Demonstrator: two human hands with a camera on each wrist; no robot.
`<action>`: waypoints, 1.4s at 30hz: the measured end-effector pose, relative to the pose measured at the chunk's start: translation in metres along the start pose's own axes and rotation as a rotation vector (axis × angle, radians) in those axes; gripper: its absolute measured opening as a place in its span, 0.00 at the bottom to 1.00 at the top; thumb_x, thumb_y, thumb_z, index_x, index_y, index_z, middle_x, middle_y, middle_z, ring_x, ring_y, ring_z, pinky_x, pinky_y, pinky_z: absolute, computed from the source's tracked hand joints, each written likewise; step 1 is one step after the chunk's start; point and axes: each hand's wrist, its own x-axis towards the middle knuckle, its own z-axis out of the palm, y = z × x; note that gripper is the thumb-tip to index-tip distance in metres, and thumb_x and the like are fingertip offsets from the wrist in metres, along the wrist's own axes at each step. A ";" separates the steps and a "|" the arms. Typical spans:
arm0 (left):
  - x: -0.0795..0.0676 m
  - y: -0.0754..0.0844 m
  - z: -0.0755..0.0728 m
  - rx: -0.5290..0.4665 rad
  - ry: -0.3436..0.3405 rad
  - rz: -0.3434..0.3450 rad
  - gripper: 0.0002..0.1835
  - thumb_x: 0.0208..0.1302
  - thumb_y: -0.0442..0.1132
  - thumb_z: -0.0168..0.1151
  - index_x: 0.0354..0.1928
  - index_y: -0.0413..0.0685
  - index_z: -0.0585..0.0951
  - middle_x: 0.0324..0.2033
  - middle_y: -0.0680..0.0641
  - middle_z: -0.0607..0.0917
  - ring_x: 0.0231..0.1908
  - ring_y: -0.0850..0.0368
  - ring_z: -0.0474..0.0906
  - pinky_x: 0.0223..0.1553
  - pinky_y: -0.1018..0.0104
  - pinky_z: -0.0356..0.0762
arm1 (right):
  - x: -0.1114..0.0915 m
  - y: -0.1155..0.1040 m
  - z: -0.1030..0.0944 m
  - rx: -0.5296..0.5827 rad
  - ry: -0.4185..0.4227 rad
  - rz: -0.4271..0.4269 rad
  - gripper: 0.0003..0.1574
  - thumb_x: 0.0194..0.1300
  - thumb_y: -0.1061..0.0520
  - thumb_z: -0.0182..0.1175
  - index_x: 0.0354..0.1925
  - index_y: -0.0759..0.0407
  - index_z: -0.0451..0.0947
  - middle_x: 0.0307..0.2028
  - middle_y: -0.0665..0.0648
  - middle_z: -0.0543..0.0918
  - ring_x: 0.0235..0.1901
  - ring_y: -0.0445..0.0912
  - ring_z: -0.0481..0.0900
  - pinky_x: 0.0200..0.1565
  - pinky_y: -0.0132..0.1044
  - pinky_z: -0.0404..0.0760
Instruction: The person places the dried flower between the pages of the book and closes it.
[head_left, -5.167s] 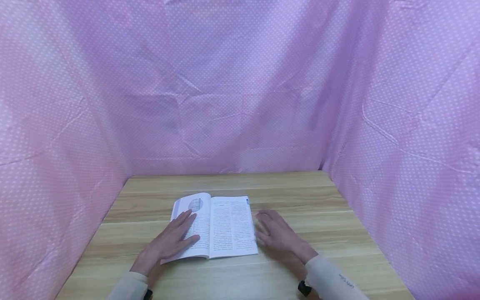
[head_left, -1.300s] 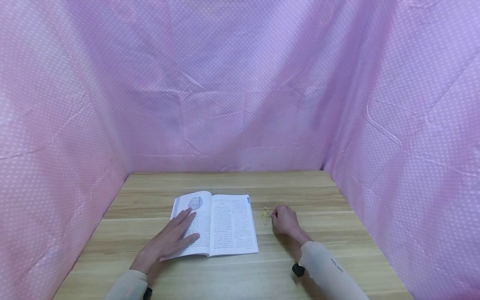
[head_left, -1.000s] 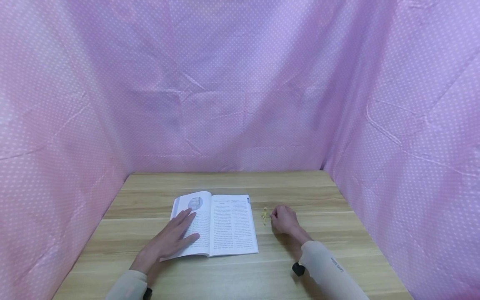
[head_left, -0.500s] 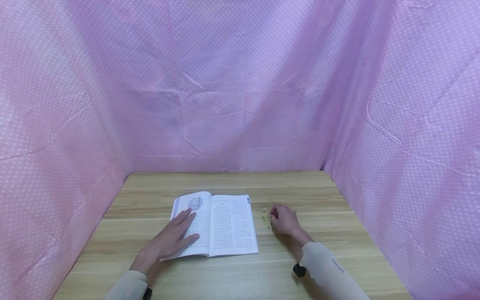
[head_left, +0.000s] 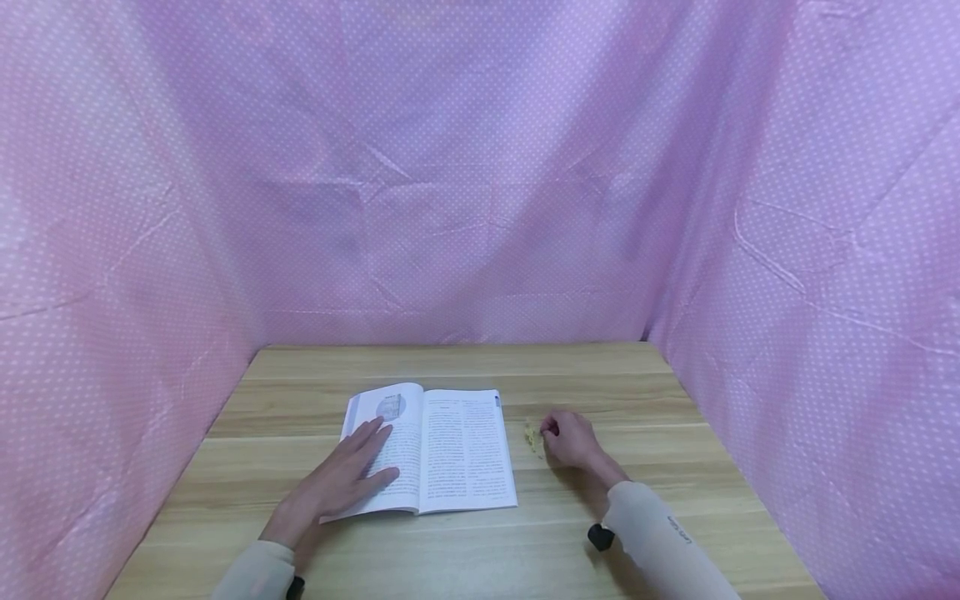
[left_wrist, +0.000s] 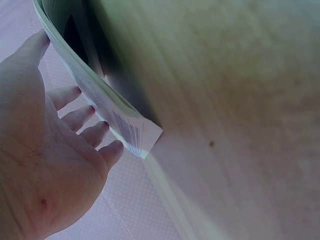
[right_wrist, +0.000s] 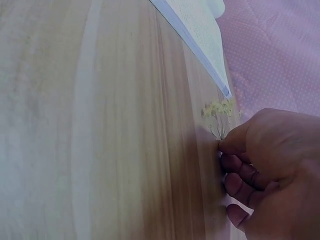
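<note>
An open book [head_left: 465,454] lies on the table, its printed pages facing up. My left hand [head_left: 341,479] rests on the left page with fingers spread. From the left wrist view, that hand [left_wrist: 55,135] touches the raised side of the book [left_wrist: 95,90], fingers straight. To the right of the book, my right hand [head_left: 573,439] pinches a small sprig of yellow flowers [head_left: 531,437] between thumb and forefinger. In the right wrist view the sprig's blossoms [right_wrist: 219,107] fan out from thin stems, whose ends meet my right hand's [right_wrist: 270,165] fingertips; the other fingers are curled.
The wood-grain table [head_left: 465,554] runs back to a pink dotted cloth [head_left: 465,208], which hangs behind it and along both sides. A black band [head_left: 600,537] sits at the right wrist.
Earlier my right hand was at the book's right edge; it has since moved right and pinches the sprig. Over the last second the sprig has turned slightly. My left hand stays in place.
</note>
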 end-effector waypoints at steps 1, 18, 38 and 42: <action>0.000 0.000 0.000 0.001 0.000 0.000 0.48 0.82 0.68 0.60 0.91 0.49 0.61 0.92 0.39 0.56 0.91 0.29 0.50 0.87 0.22 0.55 | 0.000 0.003 0.000 0.012 0.000 -0.014 0.05 0.72 0.65 0.65 0.40 0.59 0.88 0.34 0.55 0.88 0.34 0.47 0.80 0.39 0.40 0.82; 0.001 -0.001 0.002 0.008 0.009 0.005 0.48 0.82 0.68 0.59 0.91 0.48 0.61 0.92 0.38 0.56 0.90 0.28 0.51 0.87 0.23 0.55 | 0.006 0.014 0.002 0.030 -0.052 0.015 0.04 0.73 0.64 0.70 0.39 0.56 0.88 0.33 0.51 0.86 0.33 0.43 0.79 0.36 0.34 0.79; 0.001 -0.002 0.001 -0.007 0.001 0.000 0.49 0.82 0.68 0.60 0.91 0.49 0.61 0.92 0.39 0.56 0.91 0.29 0.50 0.87 0.23 0.54 | -0.002 -0.010 -0.015 0.106 -0.138 0.128 0.05 0.76 0.63 0.67 0.38 0.58 0.85 0.34 0.53 0.85 0.35 0.45 0.80 0.36 0.34 0.79; 0.001 -0.003 0.002 -0.007 0.003 0.005 0.48 0.82 0.68 0.59 0.91 0.49 0.61 0.92 0.38 0.56 0.91 0.29 0.50 0.87 0.24 0.55 | -0.005 -0.005 -0.018 0.202 -0.154 0.122 0.05 0.75 0.65 0.65 0.39 0.59 0.86 0.35 0.55 0.87 0.36 0.46 0.81 0.36 0.34 0.81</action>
